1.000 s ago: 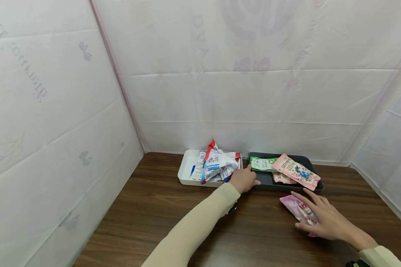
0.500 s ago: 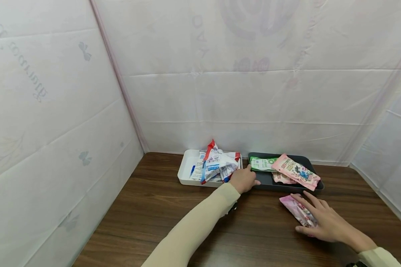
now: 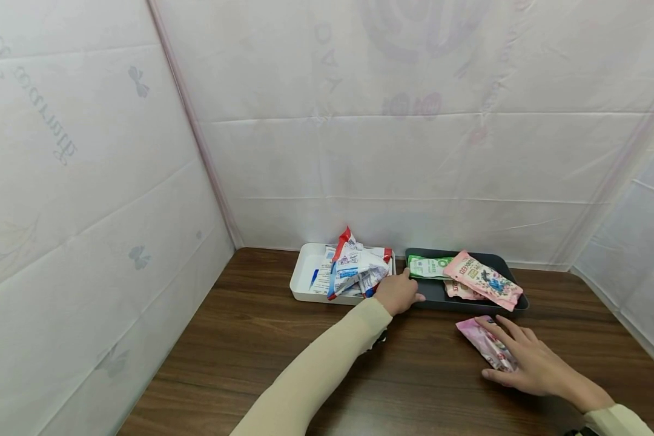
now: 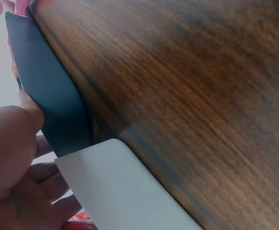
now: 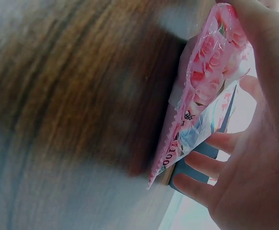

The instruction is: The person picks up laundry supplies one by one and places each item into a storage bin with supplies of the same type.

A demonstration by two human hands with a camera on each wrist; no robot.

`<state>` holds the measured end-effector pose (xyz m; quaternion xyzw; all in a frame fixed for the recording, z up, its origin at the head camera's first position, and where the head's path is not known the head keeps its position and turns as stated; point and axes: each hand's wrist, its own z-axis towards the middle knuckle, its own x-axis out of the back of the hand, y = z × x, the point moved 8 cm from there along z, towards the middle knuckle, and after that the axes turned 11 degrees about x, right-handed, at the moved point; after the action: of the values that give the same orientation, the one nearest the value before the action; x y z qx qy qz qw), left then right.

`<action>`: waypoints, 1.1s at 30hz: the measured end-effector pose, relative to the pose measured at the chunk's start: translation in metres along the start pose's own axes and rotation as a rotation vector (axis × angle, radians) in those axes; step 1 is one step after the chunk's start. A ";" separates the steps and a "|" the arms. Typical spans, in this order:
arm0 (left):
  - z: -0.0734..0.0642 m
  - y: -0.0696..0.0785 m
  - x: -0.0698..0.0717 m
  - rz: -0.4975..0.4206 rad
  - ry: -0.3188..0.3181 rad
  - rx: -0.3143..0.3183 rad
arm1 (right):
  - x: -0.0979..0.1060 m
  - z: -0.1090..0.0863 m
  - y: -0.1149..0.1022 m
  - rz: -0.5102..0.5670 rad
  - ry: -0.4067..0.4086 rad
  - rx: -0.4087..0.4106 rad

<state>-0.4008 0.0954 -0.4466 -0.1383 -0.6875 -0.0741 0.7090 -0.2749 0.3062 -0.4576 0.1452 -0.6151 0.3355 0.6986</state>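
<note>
In the head view my left hand (image 3: 398, 293) rests where the white tray (image 3: 300, 283) meets the dark grey tray (image 3: 430, 289). Its thumb lies on the dark tray's near rim, and the left wrist view has the other fingers behind the white tray's corner (image 4: 115, 177). My right hand (image 3: 531, 362) is spread over a pink packet (image 3: 482, 340) on the table, thumb on the near side. Seen from the right wrist, this glossy packet (image 5: 208, 79) is printed with roses and has a serrated edge. The fingers beside it are nearly straight.
Red, white and blue packets (image 3: 356, 266) are heaped in the white tray. The dark tray holds a green packet (image 3: 427, 267) and pale pink packets (image 3: 485, 281). Behind the brown wooden table (image 3: 251, 339) hang white sheets (image 3: 316, 163).
My right hand has shifted slightly toward me, and its palm now covers the packet's near end. The left hand and both trays have stayed in place.
</note>
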 end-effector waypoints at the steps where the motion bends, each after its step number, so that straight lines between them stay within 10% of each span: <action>1: 0.000 0.000 0.000 -0.001 -0.001 0.000 | 0.000 0.000 0.000 -0.002 0.001 0.000; 33: -0.001 -0.001 0.002 -0.001 -0.012 0.002 | -0.002 -0.001 -0.001 -0.024 0.011 0.002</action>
<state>-0.3998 0.0945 -0.4447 -0.1377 -0.6919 -0.0732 0.7050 -0.2736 0.3058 -0.4595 0.1514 -0.6089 0.3283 0.7060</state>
